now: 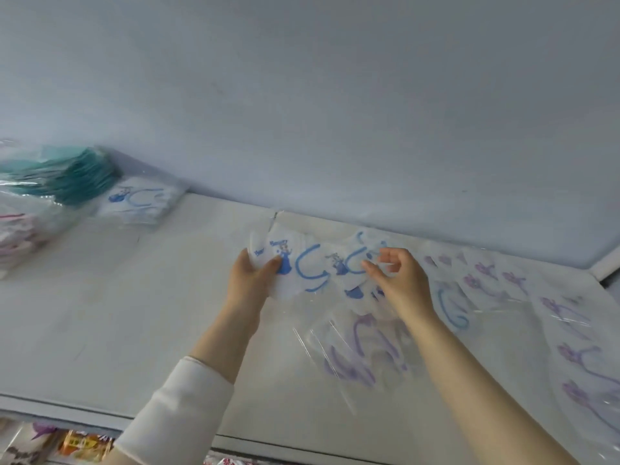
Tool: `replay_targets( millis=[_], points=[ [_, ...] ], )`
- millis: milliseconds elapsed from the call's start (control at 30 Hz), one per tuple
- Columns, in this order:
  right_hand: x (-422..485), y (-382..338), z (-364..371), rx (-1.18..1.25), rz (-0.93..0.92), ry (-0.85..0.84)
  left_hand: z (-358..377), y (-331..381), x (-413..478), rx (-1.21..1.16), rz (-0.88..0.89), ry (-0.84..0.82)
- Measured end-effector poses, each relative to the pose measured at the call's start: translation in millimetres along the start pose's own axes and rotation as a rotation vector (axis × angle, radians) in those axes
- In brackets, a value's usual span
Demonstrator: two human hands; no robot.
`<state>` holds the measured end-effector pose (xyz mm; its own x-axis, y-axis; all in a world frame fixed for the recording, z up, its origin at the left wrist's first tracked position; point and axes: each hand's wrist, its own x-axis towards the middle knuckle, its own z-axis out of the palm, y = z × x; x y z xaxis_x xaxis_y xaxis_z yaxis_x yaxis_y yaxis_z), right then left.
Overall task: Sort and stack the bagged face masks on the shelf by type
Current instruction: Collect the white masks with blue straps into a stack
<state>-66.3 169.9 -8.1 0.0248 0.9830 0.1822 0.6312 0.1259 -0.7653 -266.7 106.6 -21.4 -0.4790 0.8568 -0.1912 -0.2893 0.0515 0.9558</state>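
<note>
Gripping blue-print mask bags (303, 268) in left hand (250, 280) | pinching neighbouring bag (349, 266) at 3 o'clock with right hand (406, 280)

On the shelf (134, 313), stacked masks (60, 182) lie left, loose masks (362, 350) right.

We grip white masks printed in blue (303, 268) in our left hand (250, 276); right of the grip lie white ones with purple print (364, 349), far left a teal stack (67, 177) and pink-printed bags (16, 236).
</note>
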Motion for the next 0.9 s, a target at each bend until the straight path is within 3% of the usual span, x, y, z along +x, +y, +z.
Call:
replay_targets(
  millis=[167,267,400,500,567,667,800,900],
  points=[
    [42,-1,14,-0.506,-0.021,-0.279,-12,4,24,0.071,-0.032,0.006],
    [51,0,25,-0.588,-0.054,-0.281,-13,3,27,0.096,-0.045,-0.011],
    [46,5,17,-0.294,-0.147,-0.088,-16,-2,33,0.089,-0.038,0.04],
    [48,-2,-3,0.164,-0.067,0.0,-13,-4,37,0.097,-0.027,0.065],
    [50,-12,-12,0.395,0.018,-0.054,-3,-5,37,0.11,-0.009,0.057],
    [37,-28,-1,0.331,-0.024,-0.231,23,-4,29,0.074,0.054,-0.02],
    [21,-29,22,0.309,-0.043,-0.264,46,-1,17,0.043,0.162,-0.19],
    [33,-19,18,0.341,-0.04,-0.284,40,-1,24,0.115,0.214,-0.133]
  ],
)
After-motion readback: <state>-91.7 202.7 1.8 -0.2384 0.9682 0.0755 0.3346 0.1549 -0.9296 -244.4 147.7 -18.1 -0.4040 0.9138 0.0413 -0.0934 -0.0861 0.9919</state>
